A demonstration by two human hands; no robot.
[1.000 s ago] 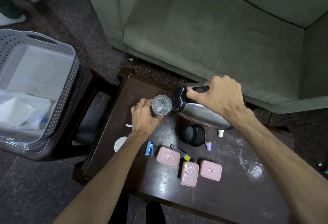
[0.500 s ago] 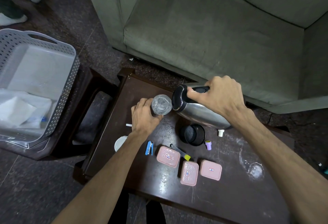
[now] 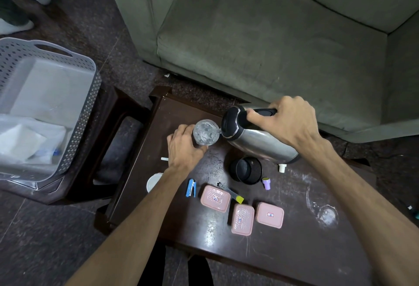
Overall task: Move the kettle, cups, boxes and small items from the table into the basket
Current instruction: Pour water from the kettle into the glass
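Right hand grips the black handle of a steel kettle, which is tipped over with its spout touching the rim of a clear glass. Left hand is wrapped around that glass from the near side and steadies it on the dark bench. A thin stream seems to run from spout to glass, so the step in hand looks like emptying the kettle before packing it.

To do this well, the kettle should tilt slowly with the spout kept over the middle of the glass, the left hand holding the glass upright, and the pour should stop before the rim is reached.

Just beside the kettle's base, nearer the person, sits a black cup, with a small purple item and a white cap close by. Nearer still lie three pink boxes in a loose row, a blue clip and a white cup at the bench edge. The grey basket stands well apart to the left on a stool, holding white plastic bags. A green sofa fills the space beyond the bench.
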